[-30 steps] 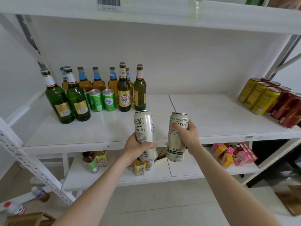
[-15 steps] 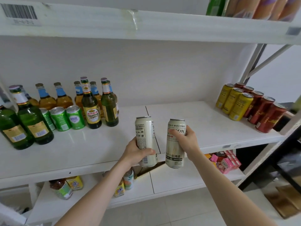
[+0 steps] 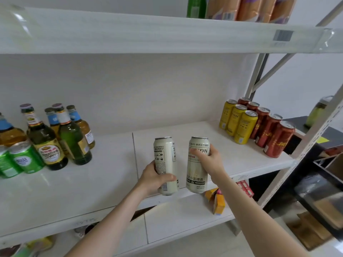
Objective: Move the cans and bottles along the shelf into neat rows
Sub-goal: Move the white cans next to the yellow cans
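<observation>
Head view: both hands are at the front edge of the middle shelf (image 3: pixel 92 182), lower centre of frame. The left hand (image 3: pixel 154 179) has its grip wrapped round the lower half of the left can (image 3: pixel 166 156), which is pale cream with its small-print panel facing the camera. The right hand (image 3: pixel 209 162) has its grip curled round the upper half of the right can (image 3: pixel 196 175), same cream colour, fingers across the logo. Both cans are upright and side by side, with a narrow gap and no contact. Their bases are level with the shelf's front lip; can't tell if they rest on it.

Glass bottles (image 3: pixel 55 138) are clustered at left of frame on the same shelf, with green cans (image 3: pixel 20 160) just in front of them. Yellow cans (image 3: pixel 239 123) stand in a row at right of frame, and a row of red cans (image 3: pixel 272 134) is directly beside them, nearer the frame edge. The middle of the shelf behind the held cans is bare. Orange cartons (image 3: pixel 216 201) sit on the lower shelf (image 3: pixel 176 219), under the right forearm.
</observation>
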`<action>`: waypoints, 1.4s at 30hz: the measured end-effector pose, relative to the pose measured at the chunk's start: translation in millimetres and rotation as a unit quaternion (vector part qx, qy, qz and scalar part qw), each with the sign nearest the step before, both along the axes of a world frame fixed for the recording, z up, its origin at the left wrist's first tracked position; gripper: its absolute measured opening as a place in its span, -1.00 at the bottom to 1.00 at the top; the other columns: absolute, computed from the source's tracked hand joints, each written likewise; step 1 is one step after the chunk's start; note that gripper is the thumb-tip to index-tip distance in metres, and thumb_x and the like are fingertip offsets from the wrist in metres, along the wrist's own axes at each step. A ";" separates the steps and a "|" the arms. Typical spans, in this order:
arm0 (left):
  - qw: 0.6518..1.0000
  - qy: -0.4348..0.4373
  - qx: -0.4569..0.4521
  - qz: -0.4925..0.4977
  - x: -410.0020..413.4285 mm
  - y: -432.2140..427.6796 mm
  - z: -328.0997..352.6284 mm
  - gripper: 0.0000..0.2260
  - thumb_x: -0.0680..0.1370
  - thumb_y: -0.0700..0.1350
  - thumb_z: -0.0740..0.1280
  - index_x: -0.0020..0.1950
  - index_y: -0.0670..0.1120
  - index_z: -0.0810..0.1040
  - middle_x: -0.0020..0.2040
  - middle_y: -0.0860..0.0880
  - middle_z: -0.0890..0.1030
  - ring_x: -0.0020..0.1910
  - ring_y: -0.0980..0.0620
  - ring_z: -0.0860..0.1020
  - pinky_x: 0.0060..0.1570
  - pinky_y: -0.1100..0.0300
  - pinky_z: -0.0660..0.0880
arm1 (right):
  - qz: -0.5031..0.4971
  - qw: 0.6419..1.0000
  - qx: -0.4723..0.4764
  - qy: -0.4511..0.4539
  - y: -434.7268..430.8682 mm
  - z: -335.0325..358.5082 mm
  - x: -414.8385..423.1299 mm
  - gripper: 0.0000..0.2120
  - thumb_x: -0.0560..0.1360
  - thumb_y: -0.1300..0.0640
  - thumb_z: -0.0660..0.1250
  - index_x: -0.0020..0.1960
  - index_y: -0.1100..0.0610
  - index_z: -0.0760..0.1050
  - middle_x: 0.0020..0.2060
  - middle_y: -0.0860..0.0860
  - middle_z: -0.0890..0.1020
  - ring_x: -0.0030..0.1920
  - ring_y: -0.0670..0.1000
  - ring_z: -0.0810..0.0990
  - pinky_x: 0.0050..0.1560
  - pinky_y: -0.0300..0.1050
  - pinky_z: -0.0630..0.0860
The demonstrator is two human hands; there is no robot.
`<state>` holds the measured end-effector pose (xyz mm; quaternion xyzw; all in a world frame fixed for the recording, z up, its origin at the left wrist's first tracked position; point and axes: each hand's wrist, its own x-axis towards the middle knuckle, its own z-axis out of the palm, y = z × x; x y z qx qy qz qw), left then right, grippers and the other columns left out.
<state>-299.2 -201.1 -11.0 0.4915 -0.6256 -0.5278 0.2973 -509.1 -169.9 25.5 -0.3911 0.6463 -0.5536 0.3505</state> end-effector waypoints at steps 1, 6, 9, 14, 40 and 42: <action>1.000 -0.001 -0.002 0.004 -12.4 0.3 -0.7 -0.41 0.08 0.12 0.53 0.09 0.12 0.54 0.01 0.13 0.67 0.01 0.15 0.64 -0.01 0.14 0.57 | 0.004 1.000 0.001 0.003 -0.4 0.0 -12.2 -0.62 0.20 -0.11 0.49 -0.06 0.04 0.56 -0.21 -0.02 0.69 -0.20 -0.03 0.68 -0.28 -0.14 0.57; 0.999 0.003 0.001 0.036 -72.7 8.4 -5.7 -0.43 0.05 0.11 0.54 0.04 0.12 0.54 -0.01 0.14 0.68 0.01 0.13 0.64 0.02 0.13 0.56 | 0.031 0.999 0.009 0.012 -2.1 3.3 -72.8 -0.58 0.17 -0.13 0.50 -0.05 0.05 0.56 -0.21 -0.01 0.69 -0.20 -0.03 0.69 -0.29 -0.15 0.57; 0.999 0.008 0.011 0.048 -108.7 12.0 -5.7 -0.42 0.04 0.11 0.55 0.04 0.14 0.53 0.01 0.14 0.68 0.02 0.12 0.63 0.04 0.09 0.57 | 0.048 0.999 0.010 0.016 -3.4 5.3 -108.7 -0.62 0.20 -0.10 0.51 -0.06 0.04 0.57 -0.21 -0.03 0.69 -0.21 -0.05 0.69 -0.29 -0.17 0.57; 0.998 0.010 0.005 0.063 -152.0 1.0 -6.4 -0.44 0.04 0.09 0.57 0.01 0.14 0.55 -0.03 0.13 0.70 -0.02 0.14 0.65 0.08 0.03 0.59 | 0.063 0.998 0.002 0.006 -18.2 2.3 -152.3 -0.68 0.21 -0.07 0.52 -0.09 0.00 0.58 -0.26 -0.08 0.69 -0.26 -0.12 0.68 -0.36 -0.26 0.54; 0.993 -0.013 -0.036 0.112 -241.2 -147.9 -14.7 -0.36 0.00 0.07 0.61 0.05 0.15 0.53 -0.03 0.20 0.68 -0.09 0.29 0.63 -0.10 0.25 0.55 | 0.084 0.995 -0.051 0.000 -198.1 -16.9 -238.1 -0.67 0.28 -0.01 0.56 -0.01 -0.04 0.55 -0.14 -0.07 0.69 -0.09 -0.06 0.67 -0.08 -0.07 0.62; 0.991 -0.013 -0.043 0.123 -247.8 -156.9 -16.3 -0.35 0.00 0.06 0.60 0.06 0.14 0.54 -0.04 0.19 0.68 -0.09 0.27 0.64 -0.11 0.25 0.55 | 0.087 0.994 -0.059 0.002 -211.8 -16.7 -241.4 -0.66 0.28 -0.01 0.57 -0.01 -0.06 0.54 -0.14 -0.09 0.69 -0.10 -0.08 0.67 -0.12 -0.12 0.60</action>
